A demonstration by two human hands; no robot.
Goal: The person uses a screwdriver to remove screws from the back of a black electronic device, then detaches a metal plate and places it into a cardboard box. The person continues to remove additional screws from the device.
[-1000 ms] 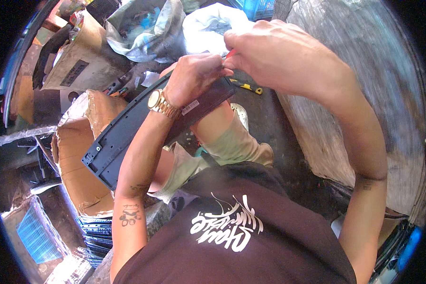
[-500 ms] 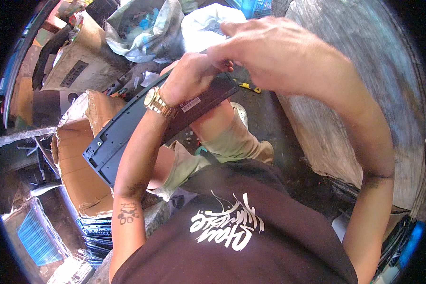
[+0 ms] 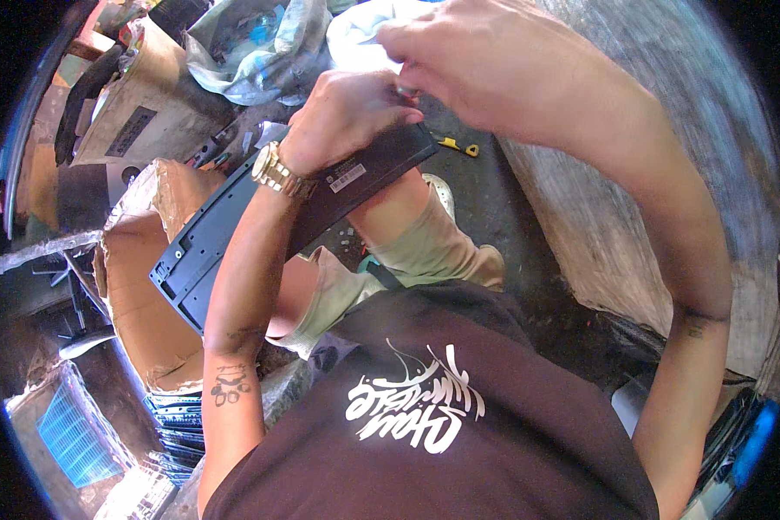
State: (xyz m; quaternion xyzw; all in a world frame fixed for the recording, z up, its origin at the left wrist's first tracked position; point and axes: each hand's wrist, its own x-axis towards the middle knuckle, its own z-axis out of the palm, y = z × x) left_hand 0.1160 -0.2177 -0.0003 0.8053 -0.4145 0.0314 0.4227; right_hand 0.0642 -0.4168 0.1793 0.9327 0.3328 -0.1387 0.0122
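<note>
A dark computer keyboard (image 3: 325, 217) lies underside up across my thighs, a white label on its back and its left end tilted down. Over its far part is my left hand (image 3: 347, 121), a gold watch on the wrist, fingers curled together and thumb along the side. My right hand (image 3: 477, 74) comes in from the right, its fingers pinched against the tips of the left. A small greyish bit shows where the fingertips meet; most of it is hidden, so I cannot make out what it is.
An opened cardboard box (image 3: 139, 295) stands at my left, with stacked dark keyboard-like parts (image 3: 178, 433) below it. Sacks (image 3: 256, 52) and a bin (image 3: 160, 91) are at the back. A yellow cutter-like tool (image 3: 459, 146) lies on the floor. A large greyish sheet-covered surface (image 3: 667, 113) fills the right.
Both hands have moved slightly up and away from the keyboard. The left thumb now shows more plainly, and the keyboard's label is more uncovered.
</note>
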